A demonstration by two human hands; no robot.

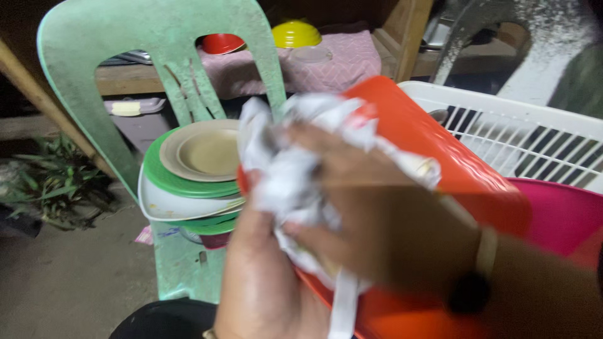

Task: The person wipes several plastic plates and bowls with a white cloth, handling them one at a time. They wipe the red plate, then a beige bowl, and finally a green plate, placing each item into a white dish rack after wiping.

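Right hand has its fingers bunched tight on a white cloth, pressing it onto the orange tray that the left hand grips from below; best to hold the tray firm and rub evenly. Plates sit stacked in bowls on the green chair, beside a white basket.

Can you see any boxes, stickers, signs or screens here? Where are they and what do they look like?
None that can be told.
Cloth: white, crumpled, with red patches that may be print, too blurred to tell; held by both hands against an orange tray.
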